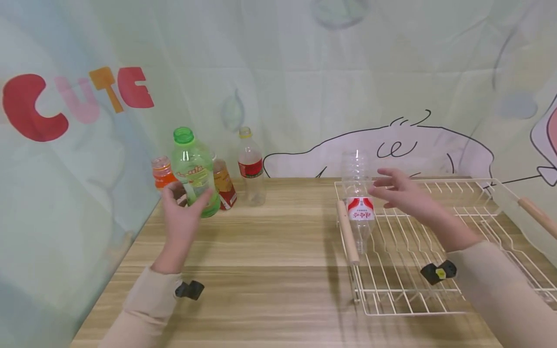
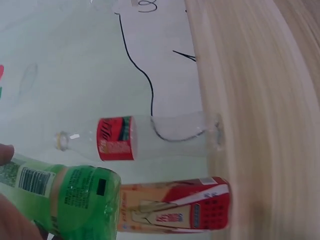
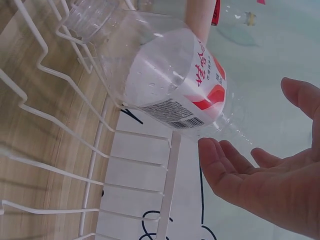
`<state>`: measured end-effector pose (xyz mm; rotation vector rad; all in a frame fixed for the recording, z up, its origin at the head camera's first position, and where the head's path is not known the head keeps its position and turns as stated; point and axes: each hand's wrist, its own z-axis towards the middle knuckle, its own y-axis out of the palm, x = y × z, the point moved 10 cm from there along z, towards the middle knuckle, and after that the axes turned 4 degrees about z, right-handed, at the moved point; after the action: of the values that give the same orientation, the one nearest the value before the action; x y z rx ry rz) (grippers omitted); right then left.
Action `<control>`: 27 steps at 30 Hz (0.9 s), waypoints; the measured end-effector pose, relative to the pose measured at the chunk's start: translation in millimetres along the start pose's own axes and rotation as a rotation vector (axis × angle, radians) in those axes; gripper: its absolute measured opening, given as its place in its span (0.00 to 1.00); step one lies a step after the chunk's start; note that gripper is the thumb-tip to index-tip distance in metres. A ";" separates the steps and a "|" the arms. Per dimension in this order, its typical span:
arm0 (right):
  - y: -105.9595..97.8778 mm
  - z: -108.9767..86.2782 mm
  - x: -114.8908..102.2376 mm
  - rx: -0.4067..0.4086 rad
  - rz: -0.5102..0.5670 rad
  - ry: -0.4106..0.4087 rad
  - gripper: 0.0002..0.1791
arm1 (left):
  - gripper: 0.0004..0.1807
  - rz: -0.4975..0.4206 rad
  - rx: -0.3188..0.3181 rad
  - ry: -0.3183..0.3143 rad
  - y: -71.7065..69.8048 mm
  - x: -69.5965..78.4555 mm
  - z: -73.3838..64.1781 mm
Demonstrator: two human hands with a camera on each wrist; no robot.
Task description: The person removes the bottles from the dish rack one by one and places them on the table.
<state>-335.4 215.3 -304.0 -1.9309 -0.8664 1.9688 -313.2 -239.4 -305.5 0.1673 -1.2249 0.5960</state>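
My left hand (image 1: 184, 208) grips a green plastic bottle (image 1: 193, 164) between thumb and fingers. The bottle is upright and capless; in the left wrist view its base sits higher than that of the red and tan carton-like bottle (image 2: 172, 205) behind it. At the rack's left side, a clear bottle (image 1: 360, 186) with a red and white label stands neck down among the wires. Beside its upper part is my right hand (image 1: 402, 193), fingers loosely extended and thumb spread apart, gripping nothing. In the right wrist view the fingertips (image 3: 210, 150) are close to the clear bottle (image 3: 165, 75).
A white wire rack (image 1: 406, 314) with wooden handles (image 1: 348, 232) occupies the table's right side. At the back left stand a clear bottle with a red label (image 1: 251, 169) and an orange-labelled bottle (image 1: 162, 169). A printed curtain (image 1: 283, 96) hangs behind the wooden table (image 1: 261, 290).
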 end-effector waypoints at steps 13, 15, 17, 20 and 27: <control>5.5 3.5 5.2 -0.024 0.020 0.026 0.48 | 0.36 0.056 0.046 -0.137 -16.4 -45.2 4.2; 6.6 4.6 6.0 -0.026 0.026 0.028 0.47 | 0.38 0.064 0.041 -0.156 -17.2 -51.9 5.1; 7.8 6.1 6.5 -0.029 0.034 0.028 0.47 | 0.39 0.071 0.038 -0.172 -18.1 -58.6 5.5; 9.5 7.9 8.7 -0.030 0.034 0.043 0.47 | 0.40 0.073 0.043 -0.200 -19.7 -69.2 5.5; 11.1 9.7 13.2 -0.032 0.045 0.055 0.47 | 0.42 0.085 0.050 -0.236 -20.4 -84.9 4.3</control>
<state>-343.5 211.6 -321.8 -2.0297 -0.8522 1.9279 -324.1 -287.0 -378.0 0.2328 -1.4512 0.6958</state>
